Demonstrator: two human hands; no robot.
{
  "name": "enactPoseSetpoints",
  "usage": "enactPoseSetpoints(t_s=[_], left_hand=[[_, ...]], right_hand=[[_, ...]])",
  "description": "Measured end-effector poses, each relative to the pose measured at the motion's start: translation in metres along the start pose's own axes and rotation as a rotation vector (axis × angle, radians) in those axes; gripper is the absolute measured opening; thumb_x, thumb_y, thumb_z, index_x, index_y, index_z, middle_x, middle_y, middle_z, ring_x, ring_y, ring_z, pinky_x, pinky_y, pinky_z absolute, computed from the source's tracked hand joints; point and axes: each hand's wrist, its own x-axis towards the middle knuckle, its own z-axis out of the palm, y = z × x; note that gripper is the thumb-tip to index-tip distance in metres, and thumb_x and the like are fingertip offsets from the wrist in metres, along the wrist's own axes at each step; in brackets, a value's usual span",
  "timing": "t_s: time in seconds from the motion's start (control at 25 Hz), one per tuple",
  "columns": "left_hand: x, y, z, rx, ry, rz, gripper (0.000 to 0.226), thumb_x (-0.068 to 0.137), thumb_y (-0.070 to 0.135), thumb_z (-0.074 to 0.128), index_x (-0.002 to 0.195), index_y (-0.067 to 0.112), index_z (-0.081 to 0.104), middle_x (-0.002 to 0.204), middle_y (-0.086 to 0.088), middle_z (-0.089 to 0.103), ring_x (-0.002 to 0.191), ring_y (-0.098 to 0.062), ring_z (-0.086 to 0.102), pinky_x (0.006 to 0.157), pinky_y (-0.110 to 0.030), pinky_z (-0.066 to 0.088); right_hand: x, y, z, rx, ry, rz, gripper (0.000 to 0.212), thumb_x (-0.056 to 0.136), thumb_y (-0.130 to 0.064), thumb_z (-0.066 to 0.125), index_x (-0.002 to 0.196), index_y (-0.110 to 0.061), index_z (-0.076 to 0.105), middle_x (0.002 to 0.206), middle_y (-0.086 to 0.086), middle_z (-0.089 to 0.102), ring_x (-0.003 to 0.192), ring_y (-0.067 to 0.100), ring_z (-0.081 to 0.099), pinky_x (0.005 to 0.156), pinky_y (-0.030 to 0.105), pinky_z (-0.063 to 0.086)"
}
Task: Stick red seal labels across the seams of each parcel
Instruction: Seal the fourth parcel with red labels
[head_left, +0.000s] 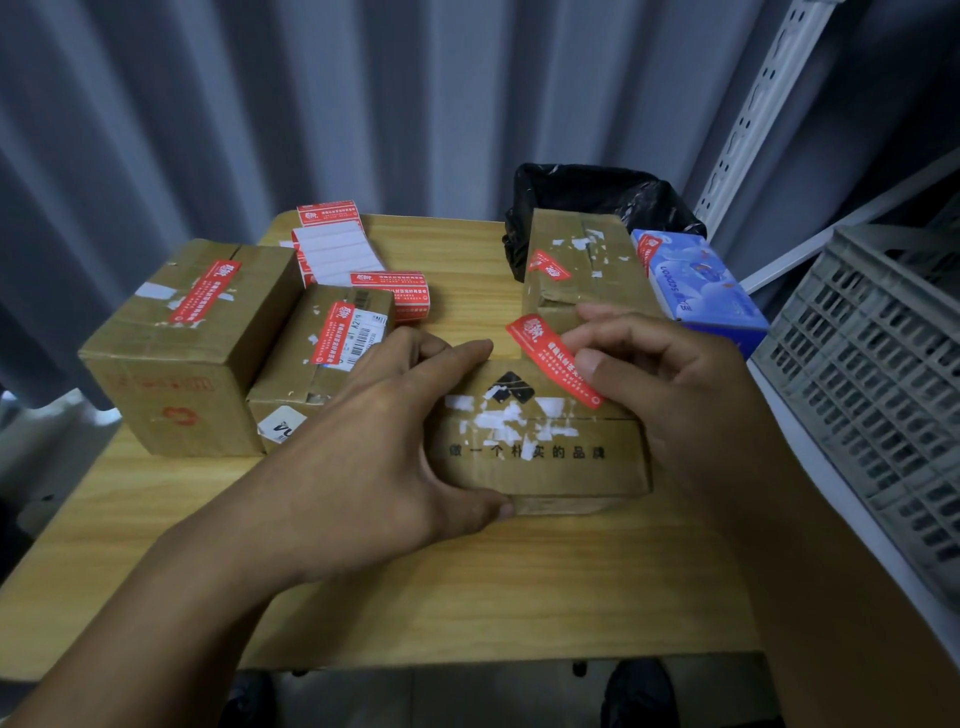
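A flat brown parcel (540, 457) with black printed characters lies in the middle of the wooden table (467, 582). My left hand (384, 415) grips its left side, thumb at the front corner and fingers over the top edge. My right hand (660, 374) pinches a red seal label (553, 361) and holds it slanted over the parcel's top. Two brown parcels on the left, a large one (176, 353) and a smaller one (311, 364), each carry a red label. Another labelled parcel (582, 270) stands behind.
A stack of red seal labels on white backing (337, 249) lies at the back of the table. A blue box (696, 280) with a red label sits at the right, a black bag (597, 197) behind it. A grey plastic crate (883, 374) stands at the far right.
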Motion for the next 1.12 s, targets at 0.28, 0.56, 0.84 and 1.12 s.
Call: enactPoseSetpoints(t_s=[0.28, 0.56, 0.84, 1.12], left_hand=[[0.0, -0.001, 0.0, 0.0, 0.003, -0.01, 0.114, 0.049, 0.069, 0.073, 0.151, 0.037, 0.035, 0.119, 0.027, 0.035, 0.119, 0.016, 0.034, 0.088, 0.008, 0.022], [0.0, -0.002, 0.002, 0.007, 0.009, -0.022, 0.117, 0.048, 0.077, 0.066, 0.153, 0.037, 0.033, 0.123, 0.028, 0.034, 0.12, 0.011, 0.037, 0.09, 0.007, 0.024], [0.001, -0.004, 0.002, -0.01, 0.001, -0.016, 0.116, 0.049, 0.076, 0.069, 0.152, 0.037, 0.035, 0.122, 0.028, 0.035, 0.12, 0.013, 0.037, 0.09, 0.006, 0.025], [0.003, -0.004, 0.001, -0.028, -0.009, -0.035, 0.118, 0.047, 0.08, 0.067, 0.153, 0.038, 0.034, 0.121, 0.03, 0.035, 0.12, 0.01, 0.039, 0.091, -0.005, 0.032]], right_hand=[[-0.006, -0.001, -0.004, -0.117, 0.036, 0.017, 0.017, 0.085, -0.013, 0.073, 0.1, -0.021, 0.077, 0.095, -0.009, 0.075, 0.092, 0.001, 0.069, 0.075, 0.014, 0.053], [-0.009, -0.003, -0.001, -0.134, 0.045, -0.052, 0.014, 0.082, -0.006, 0.076, 0.088, -0.019, 0.076, 0.098, -0.009, 0.074, 0.093, 0.001, 0.068, 0.075, 0.01, 0.05], [-0.007, -0.003, 0.004, -0.18, 0.064, -0.071, 0.012, 0.088, -0.008, 0.07, 0.085, -0.02, 0.071, 0.089, -0.003, 0.072, 0.082, 0.014, 0.065, 0.072, 0.02, 0.052], [-0.009, -0.007, 0.005, -0.244, 0.033, -0.104, 0.011, 0.093, -0.014, 0.064, 0.089, -0.023, 0.067, 0.09, -0.012, 0.066, 0.082, 0.005, 0.06, 0.069, 0.013, 0.048]])
